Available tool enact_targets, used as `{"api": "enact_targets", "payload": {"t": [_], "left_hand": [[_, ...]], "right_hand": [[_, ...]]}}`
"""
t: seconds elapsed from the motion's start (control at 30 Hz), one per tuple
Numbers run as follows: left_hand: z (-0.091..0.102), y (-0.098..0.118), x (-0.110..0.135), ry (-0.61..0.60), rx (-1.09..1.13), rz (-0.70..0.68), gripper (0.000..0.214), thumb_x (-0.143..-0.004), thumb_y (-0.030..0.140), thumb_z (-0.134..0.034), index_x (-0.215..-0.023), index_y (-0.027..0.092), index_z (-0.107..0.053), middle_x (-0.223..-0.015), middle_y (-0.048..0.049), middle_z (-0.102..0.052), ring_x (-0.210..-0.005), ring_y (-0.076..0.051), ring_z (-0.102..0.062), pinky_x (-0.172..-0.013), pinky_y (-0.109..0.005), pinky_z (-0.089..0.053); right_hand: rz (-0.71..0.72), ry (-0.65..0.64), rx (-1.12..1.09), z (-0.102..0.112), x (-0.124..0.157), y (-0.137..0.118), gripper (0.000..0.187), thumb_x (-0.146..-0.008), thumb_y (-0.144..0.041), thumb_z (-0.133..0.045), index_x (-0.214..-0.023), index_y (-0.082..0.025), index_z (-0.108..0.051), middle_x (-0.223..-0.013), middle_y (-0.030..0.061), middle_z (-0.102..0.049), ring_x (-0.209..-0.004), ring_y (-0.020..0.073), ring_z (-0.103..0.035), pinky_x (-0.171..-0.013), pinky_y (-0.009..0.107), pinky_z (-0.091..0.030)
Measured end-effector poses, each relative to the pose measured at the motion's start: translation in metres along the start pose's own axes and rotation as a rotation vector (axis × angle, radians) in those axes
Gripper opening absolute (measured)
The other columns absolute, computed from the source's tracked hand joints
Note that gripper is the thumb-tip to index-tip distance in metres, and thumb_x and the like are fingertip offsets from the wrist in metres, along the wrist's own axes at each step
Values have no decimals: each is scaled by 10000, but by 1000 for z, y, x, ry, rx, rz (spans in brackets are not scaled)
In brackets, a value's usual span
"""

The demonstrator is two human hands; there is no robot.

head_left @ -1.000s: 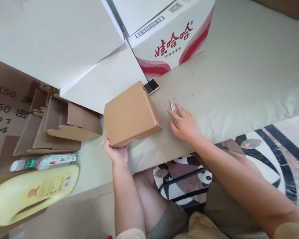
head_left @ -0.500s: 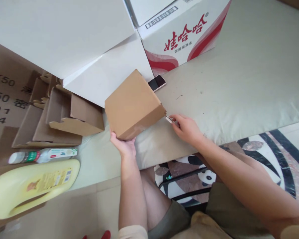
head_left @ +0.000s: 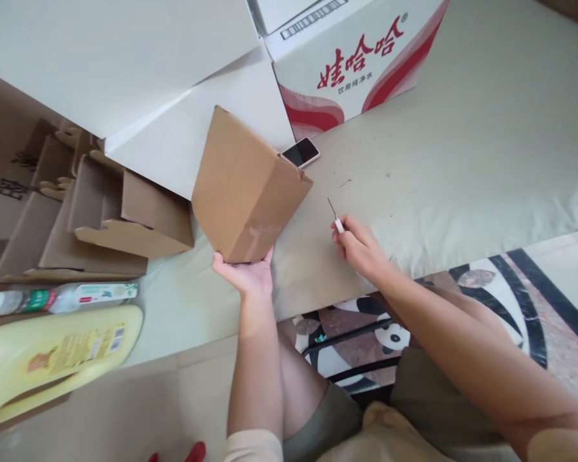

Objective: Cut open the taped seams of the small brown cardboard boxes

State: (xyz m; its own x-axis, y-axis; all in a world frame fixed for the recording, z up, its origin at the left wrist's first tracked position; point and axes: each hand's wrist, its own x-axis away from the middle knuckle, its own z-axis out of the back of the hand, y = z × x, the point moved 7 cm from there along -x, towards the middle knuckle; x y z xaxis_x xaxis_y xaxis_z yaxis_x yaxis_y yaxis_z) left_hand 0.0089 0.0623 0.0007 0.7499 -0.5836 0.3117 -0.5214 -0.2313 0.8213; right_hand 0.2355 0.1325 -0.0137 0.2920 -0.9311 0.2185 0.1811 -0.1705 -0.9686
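Observation:
A small brown cardboard box [head_left: 240,179] stands tilted, with a strip of clear tape on its near side. My left hand [head_left: 250,273] grips its lower end from beneath, the thumb on the left edge. To the right, apart from the box, my right hand [head_left: 360,240] is closed around a small knife [head_left: 339,224] with a white handle. Its thin dark blade points up and left. Behind the box a phone [head_left: 302,153] lies partly covered on the pale cloth surface [head_left: 462,167].
White cartons [head_left: 125,64] and a red-and-white water carton [head_left: 356,70] stand at the back. Open cardboard boxes [head_left: 135,218] are nested at left. A plastic bottle [head_left: 62,298] and a yellow jug [head_left: 67,359] lie before them. A panda-patterned mat [head_left: 356,333] is below.
My left hand has tipped the box more upright, turning its taped side toward me. My right hand has drawn the knife away from the box's corner, and its blade now shows.

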Motion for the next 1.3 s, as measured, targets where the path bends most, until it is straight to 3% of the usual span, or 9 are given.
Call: {"api": "enact_targets", "payload": {"t": [0.1, 0.2, 0.33, 0.53, 0.8, 0.97, 1.1, 1.3], "left_hand": [[0, 1, 0, 4, 1, -6, 579, -736, 659, -485, -1171, 297, -610, -1378, -118, -540, -1266, -350, -525, -874, -506, -537], [-1, 0, 0, 7, -5, 14, 601, -724, 687, -470, -1173, 313, -613, -1387, -112, -534, -1276, -355, -520, -885, -523, -535], [1, -1, -1, 33, -39, 37, 639, -715, 716, -451, -1202, 334, -607, -1399, -106, -524, -1288, -356, -510, -903, -541, -529], [0, -1, 0, 15, -55, 31, 678, -724, 730, -439, -1268, 350, -580, -1408, -106, -504, -1311, -353, -487, -922, -539, -527], [0, -1, -1, 10, -88, 52, 654, -725, 725, -435, -1237, 346, -584, -1413, -104, -498, -1299, -351, -504, -876, -524, -554], [-1, -1, 1, -1, -95, 90, 649, -713, 729, -437, -1172, 300, -601, -1333, -136, -547, -1188, -363, -572, -767, -489, -582], [-7, -7, 4, -125, -52, 159, 661, -691, 730, -497, -1147, 266, -613, -1310, -152, -570, -1120, -344, -597, -732, -458, -588], [-20, -20, 17, -365, -101, 234, 612, -688, 660, -589, -1149, 261, -646, -1278, -127, -612, -1100, -318, -615, -763, -458, -590]], "right_hand": [[-69, -83, -210, -6, 1, 0, 106, -825, -228, -398, -889, -233, -482, -636, -50, -464, -491, 106, -391, -472, 247, -291], [-87, -140, -381, -12, 2, -3, 180, -912, -390, -390, -890, -234, -475, -607, -71, -365, -447, 89, -293, -428, 232, -217], [-89, -184, -432, -16, 2, -3, 362, -921, -592, -434, -832, -241, -438, -585, -89, -297, -441, 78, -235, -413, 216, -179], [-159, -234, -499, -17, 0, 3, 443, -945, -611, -387, -706, -238, -380, -535, -94, -252, -407, 67, -177, -390, 215, -159], [-129, -231, -483, -17, -3, 4, 549, -914, -656, -400, -582, -219, -399, -479, -58, -347, -385, 73, -319, -409, 232, -254], [-121, -289, -558, -23, -3, 3, 447, -934, -538, -349, -647, -215, -463, -515, -54, -355, -412, 84, -318, -429, 238, -272], [19, -299, -547, -23, 1, -8, 256, -922, -415, -424, -792, -212, -511, -628, -36, -495, -503, 91, -476, -493, 227, -389], [171, -273, -355, -26, 10, -21, 293, -933, -504, -493, -852, -223, -475, -620, -45, -601, -444, 91, -561, -430, 208, -455]]}}
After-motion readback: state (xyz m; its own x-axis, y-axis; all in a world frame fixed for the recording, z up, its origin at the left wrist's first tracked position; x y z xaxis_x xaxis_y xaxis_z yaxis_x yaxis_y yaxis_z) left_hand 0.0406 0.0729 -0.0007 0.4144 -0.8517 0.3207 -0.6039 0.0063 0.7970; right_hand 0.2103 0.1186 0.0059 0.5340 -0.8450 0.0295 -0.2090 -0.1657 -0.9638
